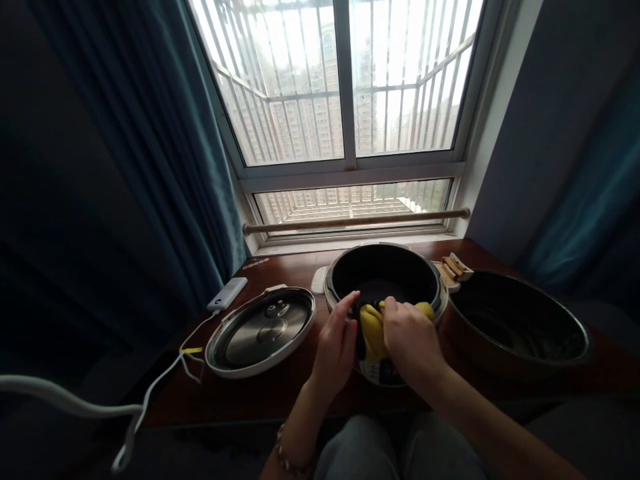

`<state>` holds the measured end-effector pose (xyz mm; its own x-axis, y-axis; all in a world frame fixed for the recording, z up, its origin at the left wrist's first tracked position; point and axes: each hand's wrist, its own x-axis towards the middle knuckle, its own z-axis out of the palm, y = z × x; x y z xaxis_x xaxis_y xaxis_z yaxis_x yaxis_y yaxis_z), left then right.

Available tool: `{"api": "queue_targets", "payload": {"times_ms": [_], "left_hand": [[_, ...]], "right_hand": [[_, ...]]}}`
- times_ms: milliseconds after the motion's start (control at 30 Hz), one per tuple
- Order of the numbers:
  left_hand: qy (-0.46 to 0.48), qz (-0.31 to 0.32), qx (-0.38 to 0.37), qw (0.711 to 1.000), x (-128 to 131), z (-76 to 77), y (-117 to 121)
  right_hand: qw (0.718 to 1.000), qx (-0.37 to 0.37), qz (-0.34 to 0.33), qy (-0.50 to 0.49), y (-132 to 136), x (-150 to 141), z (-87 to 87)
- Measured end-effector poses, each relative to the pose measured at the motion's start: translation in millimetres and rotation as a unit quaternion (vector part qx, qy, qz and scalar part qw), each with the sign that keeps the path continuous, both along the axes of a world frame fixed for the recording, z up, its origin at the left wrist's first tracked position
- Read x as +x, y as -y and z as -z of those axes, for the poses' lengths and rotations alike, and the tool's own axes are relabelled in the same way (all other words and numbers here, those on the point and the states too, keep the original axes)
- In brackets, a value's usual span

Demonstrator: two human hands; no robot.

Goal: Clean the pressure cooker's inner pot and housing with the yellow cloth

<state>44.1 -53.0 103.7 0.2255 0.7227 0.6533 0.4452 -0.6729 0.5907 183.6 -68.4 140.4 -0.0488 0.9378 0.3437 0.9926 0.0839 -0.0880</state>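
Note:
My right hand [411,333] is closed around a yellow cloth [373,332], bunched over the near rim of the electric cooker [330,293]. Close beside the cloth is my left hand [336,340], its fingers stretched upward. A dark patch lies between that hand and the cloth; I cannot tell whether it belongs to the cloth. The cooker stands without its lid, its black inside showing, and my hands cover part of its front panel. A round lid [260,331] with a shiny metal inner face rests to the left.
A large dark pot [520,320] stands right of the cooker on the brown wooden table [295,393]. A white device [230,293] with a white cable [155,390] lies at the left. Behind are a barred window [350,87] and a blue curtain [165,153].

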Motion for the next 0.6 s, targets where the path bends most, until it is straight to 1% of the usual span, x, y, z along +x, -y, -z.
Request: {"api": "queue_targets", "payload": {"times_ms": [67,133,167,200,233,300,333,367,400,433,500,533,600], "left_hand": [[0.037,-0.038,-0.002,0.999,-4.9,-15.1,4.0],[0.023,-0.056,0.027,0.998,-3.3,-31.3,6.6],[-0.002,-0.054,0.040,0.998,0.4,-38.1,7.0],[-0.034,-0.050,0.047,0.997,5.7,-43.0,6.7],[-0.072,-0.045,0.047,0.995,12.4,-45.5,5.9],[-0.144,-0.045,0.040,0.988,27.5,-43.1,3.0],[-0.172,-0.053,0.039,0.983,34.6,-38.8,1.3],[-0.194,-0.066,0.042,0.978,40.7,-33.1,-0.1],[-0.212,-0.081,0.048,0.973,45.3,-27.1,-1.1],[-0.227,-0.095,0.056,0.968,48.4,-21.4,-1.7],[-0.253,-0.108,0.067,0.959,49.6,-13.6,-1.3],[-0.264,-0.106,0.069,0.956,48.2,-12.1,-0.9],[-0.286,-0.087,0.071,0.952,42.8,-13.2,-1.1]], "right_hand": [[0.999,-0.019,-0.018,-0.043,-5.5,-15.3,-3.7],[0.993,-0.050,-0.044,-0.100,-13.3,-21.3,-8.1],[0.986,-0.071,-0.071,-0.135,-17.4,-19.7,-10.3],[0.974,-0.091,-0.111,-0.176,-21.5,-15.0,-12.3],[0.955,-0.109,-0.164,-0.220,-25.4,-7.4,-14.0],[0.904,-0.126,-0.271,-0.305,-31.9,13.9,-15.9],[0.885,-0.119,-0.294,-0.341,-34.5,25.9,-15.8],[0.879,-0.101,-0.287,-0.368,-36.4,37.9,-14.8],[0.885,-0.072,-0.253,-0.384,-37.7,49.2,-12.9],[0.900,-0.036,-0.201,-0.385,-38.5,59.3,-9.9],[0.931,0.026,-0.106,-0.349,-38.5,74.9,-0.6],[0.944,0.041,-0.084,-0.317,-37.9,80.4,5.5],[0.960,0.058,-0.091,-0.260,-36.0,87.3,19.0]]}}
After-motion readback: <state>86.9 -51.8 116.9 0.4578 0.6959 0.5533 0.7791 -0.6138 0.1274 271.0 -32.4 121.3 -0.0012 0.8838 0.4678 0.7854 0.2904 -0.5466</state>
